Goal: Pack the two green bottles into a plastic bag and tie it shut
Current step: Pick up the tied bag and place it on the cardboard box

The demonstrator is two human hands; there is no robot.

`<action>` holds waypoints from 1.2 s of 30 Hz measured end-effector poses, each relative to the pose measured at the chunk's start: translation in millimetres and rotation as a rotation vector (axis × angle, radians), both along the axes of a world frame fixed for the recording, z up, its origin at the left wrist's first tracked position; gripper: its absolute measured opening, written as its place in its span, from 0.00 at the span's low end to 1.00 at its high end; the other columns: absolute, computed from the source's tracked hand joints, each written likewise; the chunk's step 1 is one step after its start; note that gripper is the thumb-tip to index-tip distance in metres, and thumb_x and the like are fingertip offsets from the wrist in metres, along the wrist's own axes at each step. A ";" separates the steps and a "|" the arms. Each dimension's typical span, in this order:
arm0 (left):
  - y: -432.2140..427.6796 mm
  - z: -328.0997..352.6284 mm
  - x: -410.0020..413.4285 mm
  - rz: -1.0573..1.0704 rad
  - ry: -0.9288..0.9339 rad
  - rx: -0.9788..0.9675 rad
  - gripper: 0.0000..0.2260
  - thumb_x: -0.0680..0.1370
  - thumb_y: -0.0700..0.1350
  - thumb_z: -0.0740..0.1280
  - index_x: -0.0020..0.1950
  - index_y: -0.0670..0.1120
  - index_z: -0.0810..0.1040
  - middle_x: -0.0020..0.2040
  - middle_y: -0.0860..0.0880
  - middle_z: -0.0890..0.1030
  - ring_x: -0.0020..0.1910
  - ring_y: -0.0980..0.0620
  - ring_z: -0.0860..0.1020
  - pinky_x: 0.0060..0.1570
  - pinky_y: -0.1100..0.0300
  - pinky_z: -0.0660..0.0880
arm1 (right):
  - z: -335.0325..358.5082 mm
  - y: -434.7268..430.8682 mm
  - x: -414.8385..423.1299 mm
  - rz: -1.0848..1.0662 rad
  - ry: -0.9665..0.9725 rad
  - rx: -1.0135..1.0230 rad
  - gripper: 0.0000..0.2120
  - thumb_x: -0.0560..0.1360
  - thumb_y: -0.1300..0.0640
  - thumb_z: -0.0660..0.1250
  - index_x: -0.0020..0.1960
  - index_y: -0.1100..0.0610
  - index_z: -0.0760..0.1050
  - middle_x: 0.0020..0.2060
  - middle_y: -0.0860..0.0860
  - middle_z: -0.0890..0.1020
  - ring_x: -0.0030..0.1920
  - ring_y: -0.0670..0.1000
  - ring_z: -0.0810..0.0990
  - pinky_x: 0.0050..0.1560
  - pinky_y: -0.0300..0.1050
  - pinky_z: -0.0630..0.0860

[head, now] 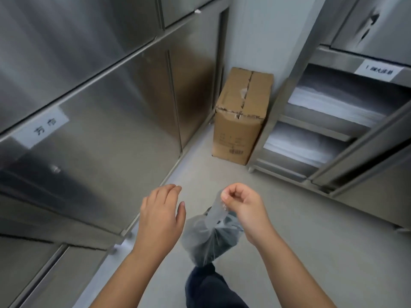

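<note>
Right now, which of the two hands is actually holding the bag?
The right hand: its fingers pinch the gathered top of the plastic bag, which hangs below it. The left hand is open beside the bag, holding nothing.

Right hand [241, 205] pinches bag [209, 238], seemingly holding bottles.

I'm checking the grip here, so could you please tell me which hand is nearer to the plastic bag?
The right hand: it pinches the gathered top of the plastic bag, which hangs below it. The left hand is open beside the bag, apart from it.
</note>
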State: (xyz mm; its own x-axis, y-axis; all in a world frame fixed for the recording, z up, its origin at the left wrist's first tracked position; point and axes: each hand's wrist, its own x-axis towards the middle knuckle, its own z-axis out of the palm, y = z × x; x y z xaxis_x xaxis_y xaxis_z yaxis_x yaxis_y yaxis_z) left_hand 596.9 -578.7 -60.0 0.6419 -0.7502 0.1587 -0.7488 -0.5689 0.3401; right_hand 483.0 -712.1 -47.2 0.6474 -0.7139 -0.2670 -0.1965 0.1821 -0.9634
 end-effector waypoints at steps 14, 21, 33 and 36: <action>-165.6 8.2 115.2 -0.101 -0.059 0.036 0.17 0.72 0.48 0.54 0.53 0.42 0.77 0.48 0.46 0.81 0.47 0.45 0.79 0.44 0.51 0.75 | 12.1 -177.9 109.0 -0.103 -0.030 -0.066 0.11 0.73 0.68 0.64 0.34 0.57 0.73 0.28 0.49 0.75 0.28 0.41 0.73 0.35 0.34 0.71; -262.3 2.0 190.4 -0.194 -0.019 -0.004 0.16 0.73 0.48 0.55 0.52 0.43 0.77 0.49 0.47 0.81 0.49 0.47 0.79 0.45 0.52 0.75 | 11.1 -274.0 174.1 -0.247 -0.124 0.100 0.12 0.74 0.67 0.61 0.34 0.58 0.73 0.27 0.51 0.73 0.30 0.47 0.70 0.35 0.38 0.68; -440.4 16.2 324.0 -0.401 -0.027 -0.093 0.16 0.73 0.48 0.55 0.54 0.44 0.77 0.50 0.48 0.81 0.51 0.48 0.79 0.48 0.52 0.75 | 38.9 -419.7 274.7 -0.406 -0.101 -0.022 0.08 0.74 0.66 0.62 0.37 0.60 0.74 0.32 0.57 0.72 0.35 0.54 0.69 0.41 0.47 0.68; -468.0 8.6 344.7 -0.399 -0.032 -0.108 0.11 0.73 0.45 0.64 0.54 0.44 0.77 0.51 0.47 0.81 0.52 0.47 0.79 0.50 0.52 0.75 | 41.9 -450.5 290.4 -0.427 -0.113 -0.048 0.06 0.74 0.66 0.62 0.38 0.61 0.73 0.34 0.59 0.72 0.38 0.56 0.69 0.43 0.49 0.68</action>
